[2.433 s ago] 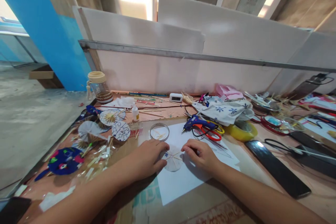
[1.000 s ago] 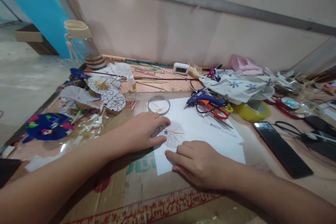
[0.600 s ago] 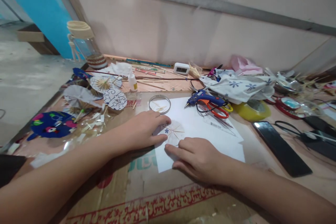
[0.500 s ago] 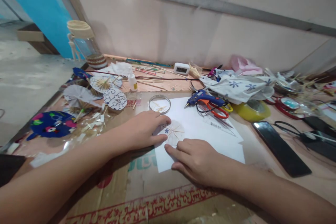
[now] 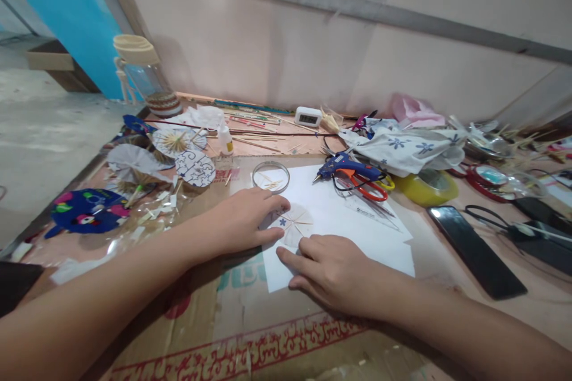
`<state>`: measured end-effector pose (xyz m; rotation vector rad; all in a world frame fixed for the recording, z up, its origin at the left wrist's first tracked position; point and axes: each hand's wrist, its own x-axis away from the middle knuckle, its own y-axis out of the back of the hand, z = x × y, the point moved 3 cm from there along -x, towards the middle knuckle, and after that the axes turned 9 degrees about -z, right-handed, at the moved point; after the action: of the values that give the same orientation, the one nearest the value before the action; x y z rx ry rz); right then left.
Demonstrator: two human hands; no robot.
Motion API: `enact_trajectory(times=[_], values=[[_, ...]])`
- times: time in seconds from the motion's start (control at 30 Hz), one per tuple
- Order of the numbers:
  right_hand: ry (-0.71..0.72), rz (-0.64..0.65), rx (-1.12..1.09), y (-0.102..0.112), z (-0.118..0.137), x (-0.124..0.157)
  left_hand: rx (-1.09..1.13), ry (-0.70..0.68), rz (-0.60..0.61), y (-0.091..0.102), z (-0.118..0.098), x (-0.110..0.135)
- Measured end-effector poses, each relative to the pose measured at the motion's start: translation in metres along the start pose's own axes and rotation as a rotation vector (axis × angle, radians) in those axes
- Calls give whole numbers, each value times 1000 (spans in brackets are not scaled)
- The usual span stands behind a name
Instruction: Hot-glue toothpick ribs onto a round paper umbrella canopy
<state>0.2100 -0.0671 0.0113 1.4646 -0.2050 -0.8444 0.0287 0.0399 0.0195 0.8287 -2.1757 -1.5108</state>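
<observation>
A thin round disc [image 5: 298, 228] with slim sticks laid out like spokes and a small blue flower lies flat on white paper [image 5: 330, 205]. My left hand [image 5: 248, 218] rests at the disc's left edge, thumb and forefinger apart. Below the disc is my right hand [image 5: 328, 268], its forefinger stretched along the lower edge and its other fingers loosely bent. Neither hand grips anything. Just beyond my left fingers sits a clear ring-shaped dish [image 5: 271, 177] with short sticks in it.
A blue glue gun [image 5: 348, 165] and orange-handled scissors [image 5: 369, 186] lie right of the disc, near yellow tape [image 5: 426, 186] and a phone [image 5: 478, 253]. Small paper parasols [image 5: 195, 168] crowd the left. A glue bottle [image 5: 226, 140] and white timer [image 5: 308, 116] stand behind.
Hardly anything differs. My right hand has shifted very slightly left at the disc's lower edge; the left hand stays at its place.
</observation>
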Motion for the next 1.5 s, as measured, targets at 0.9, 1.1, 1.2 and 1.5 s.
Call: enact_trajectory(times=[0.9,1.1,1.2,1.5], values=[[-5,-132,-16,18,-13,-10,10,-6,-11,2,-2,-1],[65,47,75,11,-8,-33,12,-23,-18,3,-2,-1],[34,39,77,3,-9,-37,22,-22,-11,2,-2,0],[-50,-63,55,-14,-12,-30,46,17,-23,1,-2,3]])
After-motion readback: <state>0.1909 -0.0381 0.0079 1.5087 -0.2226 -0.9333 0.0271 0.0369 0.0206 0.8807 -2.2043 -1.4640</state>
